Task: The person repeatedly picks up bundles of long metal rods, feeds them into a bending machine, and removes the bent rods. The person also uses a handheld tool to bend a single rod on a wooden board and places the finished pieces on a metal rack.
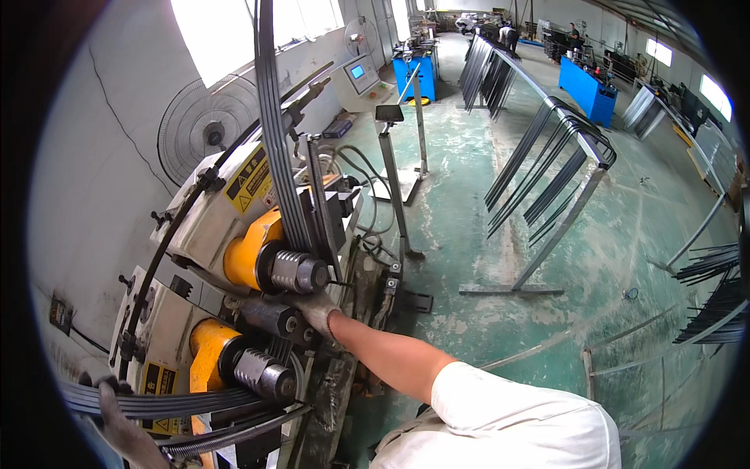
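Note:
At the lower left, my left hand (123, 426), in a grey work glove, is closed around a bundle of dark metal rods (176, 404). Those rods run side by side to the lower steel roller (267, 375) of a bending machine. More of the dark rods rise steeply past the upper roller (298, 272), beside a yellow-orange arm (248, 254). My right hand (316, 311), in a pale glove, reaches in between the two rollers, next to a dark cylindrical block (269, 319). Its fingers are hidden by machine parts.
A rack (558, 191) hung with bent dark rods stands to the right on the green floor. A fan (207, 133) and a control console (359, 78) are by the wall. Blue benches (587, 92) and people are farther back. More rods (715, 297) lie at far right.

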`<state>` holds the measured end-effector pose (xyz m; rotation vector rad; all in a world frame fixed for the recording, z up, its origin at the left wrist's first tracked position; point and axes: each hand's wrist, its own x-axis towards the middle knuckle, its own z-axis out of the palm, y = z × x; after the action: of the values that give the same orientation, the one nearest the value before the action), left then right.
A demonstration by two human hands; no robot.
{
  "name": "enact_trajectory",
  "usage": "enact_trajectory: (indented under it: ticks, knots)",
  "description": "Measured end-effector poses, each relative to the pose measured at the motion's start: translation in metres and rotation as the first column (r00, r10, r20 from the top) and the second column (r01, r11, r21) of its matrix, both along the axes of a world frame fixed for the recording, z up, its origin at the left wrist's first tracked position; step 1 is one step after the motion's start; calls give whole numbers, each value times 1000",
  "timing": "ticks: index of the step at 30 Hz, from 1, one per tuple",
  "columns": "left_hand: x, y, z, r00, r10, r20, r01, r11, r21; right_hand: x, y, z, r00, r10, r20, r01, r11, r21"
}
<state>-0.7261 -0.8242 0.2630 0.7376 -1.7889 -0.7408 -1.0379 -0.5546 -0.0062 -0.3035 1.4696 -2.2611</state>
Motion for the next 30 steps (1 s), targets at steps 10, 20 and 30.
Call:
enact_trajectory:
  ticks: [10,20,30]
  knots:
    - [-101,65,43,940,-329,86,337,936,-104,7,-2,5,1000,8,11,-8,1000,2]
    - [-101,55,38,928,-370,54,374,911,-174,6,-2,5,1000,2,15,-2,1000,16]
    - [-101,61,38,921,-381,77,388,913,-128,2,-2,-2,999,-37,-12,38,999,39]
